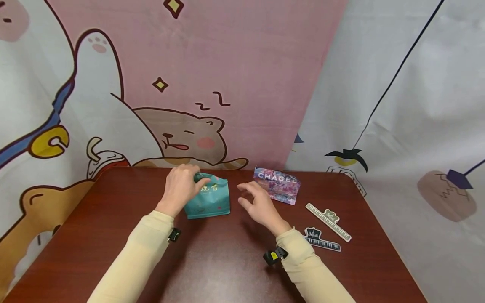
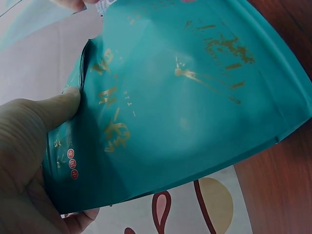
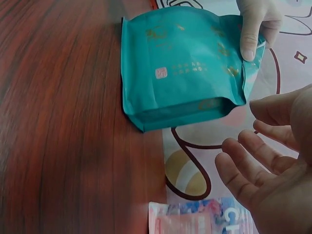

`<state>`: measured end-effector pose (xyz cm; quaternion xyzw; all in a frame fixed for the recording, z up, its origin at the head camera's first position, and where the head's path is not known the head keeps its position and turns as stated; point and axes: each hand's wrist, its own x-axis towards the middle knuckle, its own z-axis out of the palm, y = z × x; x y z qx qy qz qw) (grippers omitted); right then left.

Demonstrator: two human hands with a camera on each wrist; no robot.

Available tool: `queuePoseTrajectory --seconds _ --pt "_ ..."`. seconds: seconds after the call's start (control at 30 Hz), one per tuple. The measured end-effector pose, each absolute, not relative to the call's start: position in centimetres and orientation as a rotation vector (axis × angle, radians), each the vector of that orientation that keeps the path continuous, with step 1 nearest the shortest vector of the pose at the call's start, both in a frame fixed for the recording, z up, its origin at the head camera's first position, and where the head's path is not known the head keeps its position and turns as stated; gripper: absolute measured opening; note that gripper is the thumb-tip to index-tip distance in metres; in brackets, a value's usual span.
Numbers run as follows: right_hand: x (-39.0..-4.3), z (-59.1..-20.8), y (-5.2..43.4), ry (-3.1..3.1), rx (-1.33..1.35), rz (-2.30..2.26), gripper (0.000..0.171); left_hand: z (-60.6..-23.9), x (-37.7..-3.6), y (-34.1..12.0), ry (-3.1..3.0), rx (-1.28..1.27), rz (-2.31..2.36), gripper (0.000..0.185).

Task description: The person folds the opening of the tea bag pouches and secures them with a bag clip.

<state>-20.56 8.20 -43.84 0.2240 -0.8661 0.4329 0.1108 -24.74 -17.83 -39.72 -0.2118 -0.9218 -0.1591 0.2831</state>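
A teal foil pouch (image 1: 208, 202) with gold lettering stands at the back of the table, its top folded over. My left hand (image 1: 181, 187) pinches that folded top edge; in the left wrist view its thumb (image 2: 61, 105) presses on the fold, with the other fingers mostly behind the pouch. To the pouch's right, my right hand (image 1: 259, 205) holds nothing, its fingers spread and slightly bent. The right wrist view shows a gap between those fingers (image 3: 243, 161) and the pouch (image 3: 180, 63).
A purple-pink pouch (image 1: 278, 185) marked "CHAGEE" lies behind and right of my right hand. Two piano-keyboard clips, one cream (image 1: 329, 221) and one black (image 1: 322, 243), rest on the table's right side. A cartoon-printed cloth (image 1: 246, 84) hangs behind the brown table (image 1: 212, 261).
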Motion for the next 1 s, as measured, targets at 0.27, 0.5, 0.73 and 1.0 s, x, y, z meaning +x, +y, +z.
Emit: queuePoseTrajectory --seconds 0.27,0.5,0.73,1.0 --pt "-20.2 -44.1 9.7 -2.557 0.621 1.248 0.037 -39.2 -24.8 -17.9 -2.479 -0.589 -0.410 0.043" --pt "-20.1 -44.5 10.4 -2.563 0.599 1.231 0.037 -38.8 -24.4 -17.7 -2.435 -0.596 -0.485 0.035" --pt "-20.0 -44.7 11.3 -2.526 0.599 1.278 0.037 -38.5 -24.1 -17.6 -2.404 -0.636 -0.636 0.032" --pt "-19.6 -45.2 12.8 -2.535 0.577 1.225 0.038 -38.9 -24.3 -17.6 -2.395 -0.667 -0.784 0.030"
